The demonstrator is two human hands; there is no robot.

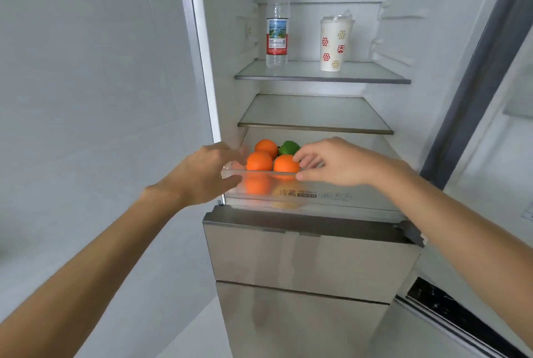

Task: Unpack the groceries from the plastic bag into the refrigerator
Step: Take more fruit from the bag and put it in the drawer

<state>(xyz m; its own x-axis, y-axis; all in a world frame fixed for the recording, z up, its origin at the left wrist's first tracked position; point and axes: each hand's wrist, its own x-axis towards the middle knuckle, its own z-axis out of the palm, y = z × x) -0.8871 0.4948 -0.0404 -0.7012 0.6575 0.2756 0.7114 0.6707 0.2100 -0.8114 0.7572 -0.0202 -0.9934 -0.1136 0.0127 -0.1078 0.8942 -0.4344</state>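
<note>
Oranges [259, 161] in drawer [331, 188] beside right hand [331, 165]

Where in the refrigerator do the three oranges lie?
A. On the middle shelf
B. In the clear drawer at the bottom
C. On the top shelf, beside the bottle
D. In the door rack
B: the three oranges lie in the clear drawer with a green fruit behind them, while the top shelf holds only a water bottle and a paper cup.
</note>
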